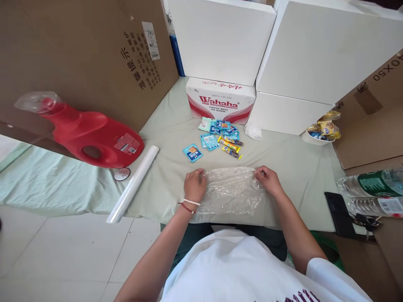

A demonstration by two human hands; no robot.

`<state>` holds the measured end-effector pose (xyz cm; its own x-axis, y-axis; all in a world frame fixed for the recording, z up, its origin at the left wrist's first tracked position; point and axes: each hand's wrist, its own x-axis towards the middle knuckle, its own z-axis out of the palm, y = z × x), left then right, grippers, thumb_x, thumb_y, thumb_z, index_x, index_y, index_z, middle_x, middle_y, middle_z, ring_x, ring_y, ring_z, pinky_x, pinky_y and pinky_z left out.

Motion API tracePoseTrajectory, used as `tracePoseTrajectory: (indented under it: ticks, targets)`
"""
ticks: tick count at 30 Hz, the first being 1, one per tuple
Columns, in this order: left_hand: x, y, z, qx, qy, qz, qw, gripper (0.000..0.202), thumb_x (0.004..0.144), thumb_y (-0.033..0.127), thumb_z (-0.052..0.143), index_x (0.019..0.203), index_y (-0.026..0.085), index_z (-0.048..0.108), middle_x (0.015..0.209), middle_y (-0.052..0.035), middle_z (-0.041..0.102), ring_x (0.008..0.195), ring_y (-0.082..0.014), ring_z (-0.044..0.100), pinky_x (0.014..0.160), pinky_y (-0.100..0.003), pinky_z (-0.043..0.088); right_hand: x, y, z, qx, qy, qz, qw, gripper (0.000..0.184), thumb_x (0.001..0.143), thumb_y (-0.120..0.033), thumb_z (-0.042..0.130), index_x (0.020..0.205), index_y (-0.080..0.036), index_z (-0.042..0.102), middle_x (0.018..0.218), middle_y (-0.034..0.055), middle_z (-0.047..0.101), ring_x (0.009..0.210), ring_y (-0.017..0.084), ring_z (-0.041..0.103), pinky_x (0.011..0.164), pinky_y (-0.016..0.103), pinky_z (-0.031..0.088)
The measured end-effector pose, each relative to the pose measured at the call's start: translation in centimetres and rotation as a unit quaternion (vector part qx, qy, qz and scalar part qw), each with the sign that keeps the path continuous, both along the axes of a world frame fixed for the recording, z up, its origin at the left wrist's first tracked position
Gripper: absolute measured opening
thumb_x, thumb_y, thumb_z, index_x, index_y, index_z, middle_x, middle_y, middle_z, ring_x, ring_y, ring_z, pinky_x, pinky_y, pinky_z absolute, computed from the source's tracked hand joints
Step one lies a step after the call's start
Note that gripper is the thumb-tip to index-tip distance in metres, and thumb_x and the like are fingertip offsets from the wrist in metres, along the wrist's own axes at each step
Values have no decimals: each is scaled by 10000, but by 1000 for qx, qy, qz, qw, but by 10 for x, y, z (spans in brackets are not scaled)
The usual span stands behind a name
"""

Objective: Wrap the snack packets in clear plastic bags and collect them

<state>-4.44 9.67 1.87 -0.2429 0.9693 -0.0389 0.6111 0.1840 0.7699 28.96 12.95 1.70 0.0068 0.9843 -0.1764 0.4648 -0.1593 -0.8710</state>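
A sheet of clear plastic wrap (231, 191) lies wrinkled on the cloth in front of me. My left hand (195, 186), with bracelets at the wrist, is closed at the sheet's upper left edge. At the opposite side, my right hand (269, 179) pinches the upper right corner, where the wrap bunches up a little. Just beyond the sheet lie several blue snack packets (210, 141) and a few small yellow-ended snack bars (229, 146). A single blue packet (193, 152) sits nearer my left hand.
A roll of plastic film (134, 184) lies left, beside a red detergent jug (94, 134) and a round lid (122, 174). Behind stand a Wahaha carton (220, 100) and white boxes (226, 40). On the right are a snack bowl (317, 139), bottles (374, 183) and a black phone (340, 214).
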Motion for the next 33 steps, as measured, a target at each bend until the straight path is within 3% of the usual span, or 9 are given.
tracePoseTrajectory:
  ticks: [3,6,9,12,16,19,24,28,33]
  targets:
    - [9,3,16,95,149,-161,971,697,738,114,575,1422,241,606,1569,-99,538,1519,-327,378,1280,-582,225,-3,0,-2,4,-15,13,1000,310,878,-533,652,834,-227,630,668,-21,652,619,159,525,620,274,409]
    - [22,17,16,93,201,-272,936,578,786,138,592,1341,285,662,1549,-60,564,1570,-334,300,1295,-650,65,-4,-1,-6,10,-15,14,1000,300,867,-524,657,839,-226,638,645,-33,613,603,152,494,602,271,390]
    - [31,31,4,49,185,-208,959,310,884,296,607,1164,222,719,1350,-116,686,1491,-353,424,1259,-642,217,2,-2,-11,34,-3,-2,999,296,831,-507,688,931,-229,672,765,-22,645,655,150,519,640,276,415]
    - [36,33,-8,103,209,-115,966,321,936,308,566,1187,164,704,1326,-175,675,1457,-347,463,1229,-584,297,9,-4,-16,39,13,-18,999,351,814,-498,704,1051,-240,681,899,-2,679,733,158,568,711,293,459]
    - [40,17,-17,155,246,-230,929,386,1022,261,431,1298,191,691,1333,-152,701,1386,-273,552,1233,-513,299,12,-2,-21,22,11,-27,999,345,823,-487,696,1074,-250,688,928,6,679,758,160,581,728,299,468]
    - [41,10,-21,119,271,-303,906,487,1058,342,380,1504,247,551,1586,-133,530,1482,-276,466,1270,-600,194,13,8,-18,13,16,-16,1000,354,783,-473,727,1058,-251,698,906,0,676,742,157,579,726,302,473]
    - [40,10,-23,30,308,-287,906,639,1057,514,333,1643,260,321,1728,-120,249,1577,-319,314,1241,-751,-1,34,24,-8,-34,92,-30,995,424,678,-471,797,1005,-218,704,836,4,668,688,144,558,629,280,437]
    - [41,7,-24,15,316,-254,914,692,1047,562,330,1653,230,292,1730,-140,212,1602,-326,254,1226,-771,-35,60,21,-8,-27,88,-141,986,428,638,-503,802,932,-214,685,757,-5,629,591,117,466,547,266,374]
    - [43,0,-24,25,303,-239,922,702,1038,566,371,1648,227,307,1722,-153,246,1604,-344,247,1211,-792,-49,58,14,-10,-13,4,-196,980,399,816,-622,644,834,-224,667,769,44,693,601,148,508,548,275,388]
